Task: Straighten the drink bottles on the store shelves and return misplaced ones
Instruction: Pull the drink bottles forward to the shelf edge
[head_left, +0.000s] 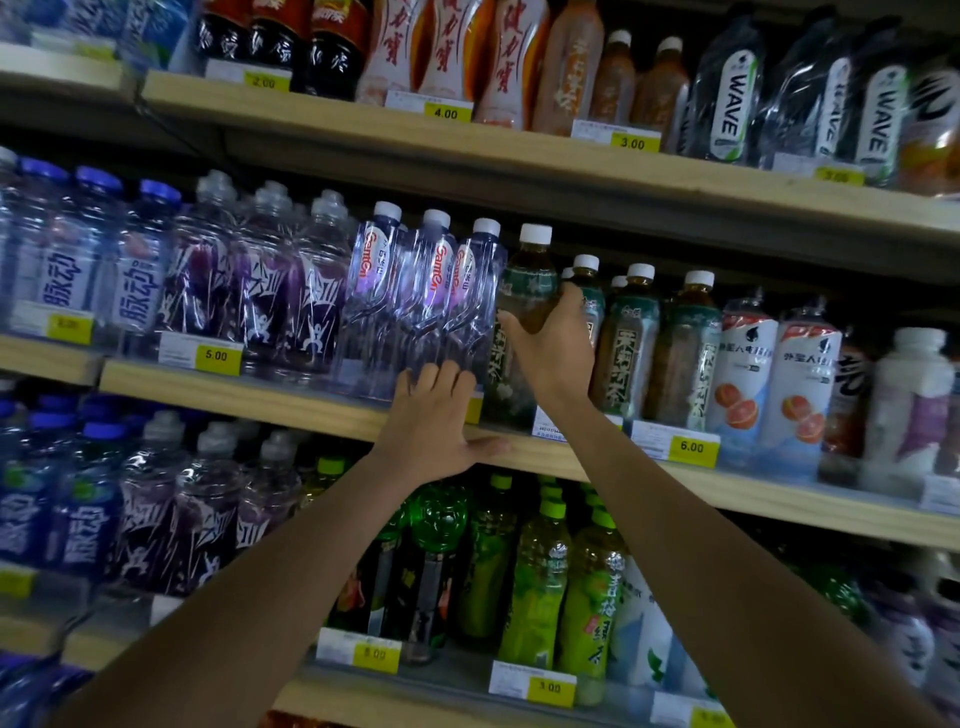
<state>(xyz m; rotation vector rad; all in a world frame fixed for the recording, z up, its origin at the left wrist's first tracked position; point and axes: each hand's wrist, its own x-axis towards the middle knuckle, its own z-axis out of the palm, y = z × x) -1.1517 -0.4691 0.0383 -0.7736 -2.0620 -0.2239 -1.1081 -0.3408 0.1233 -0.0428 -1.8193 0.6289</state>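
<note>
On middle shelf, right hand around tea bottle

three pale wooden shelf boards are seen slanting across the view, one above another. white and yellow price tags are fixed along their front edges. the scene is dimly lit, with dark shadow beneath each board.

Both arms reach up; left hand flat, right hand curled.
</note>
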